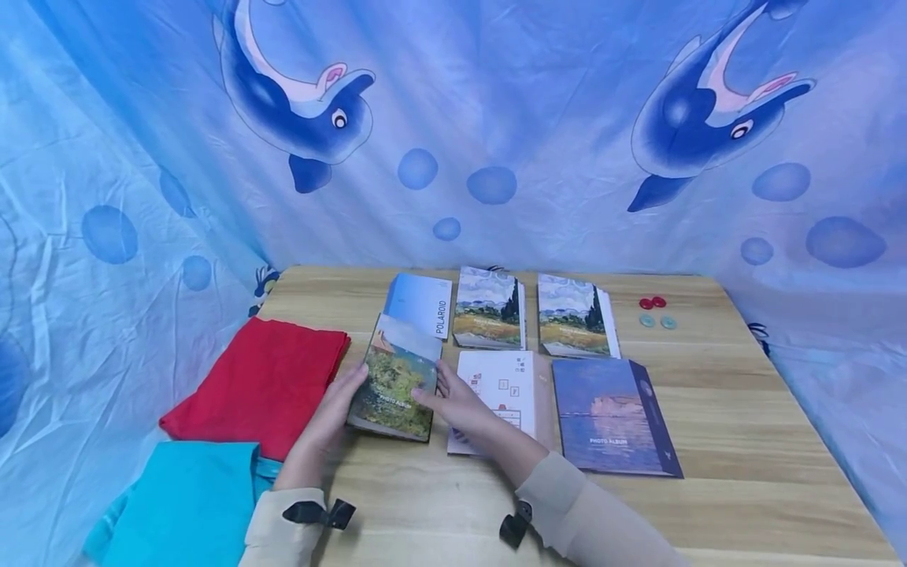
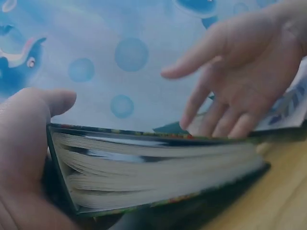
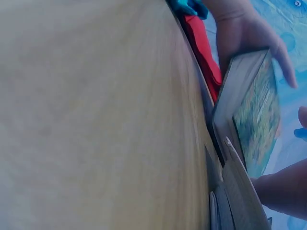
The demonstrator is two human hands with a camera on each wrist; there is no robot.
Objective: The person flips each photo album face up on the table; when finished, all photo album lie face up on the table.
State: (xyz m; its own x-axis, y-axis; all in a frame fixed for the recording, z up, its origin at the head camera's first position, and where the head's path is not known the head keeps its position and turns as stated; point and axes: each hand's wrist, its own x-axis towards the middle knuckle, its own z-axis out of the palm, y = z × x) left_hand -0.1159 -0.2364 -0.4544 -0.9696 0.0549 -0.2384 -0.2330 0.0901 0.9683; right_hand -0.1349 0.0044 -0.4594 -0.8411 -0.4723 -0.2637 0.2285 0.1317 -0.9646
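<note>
A thick photo album [image 1: 397, 374] with a green painted cover is tilted up above the near left of the table. My left hand [image 1: 327, 413] holds it by its left side, the spine against the palm and the thumb along the cover edge. In the left wrist view the page block [image 2: 158, 175] faces the camera, with slight gaps between the pages. My right hand [image 1: 464, 405] is at the album's right side with fingers loosely extended. Its thumb stands off the cover in the left wrist view. A white album [image 1: 492, 390] lies beneath the right hand.
Behind lie a blue Polaroid album [image 1: 420, 299] and two landscape-cover albums [image 1: 489, 307]. A purple photo album [image 1: 609, 413] is on the right. Red buttons [image 1: 653, 302] and pale green buttons [image 1: 657, 321] sit farther back. Red cloth [image 1: 265, 382] and turquoise cloth [image 1: 187, 504] lie at left.
</note>
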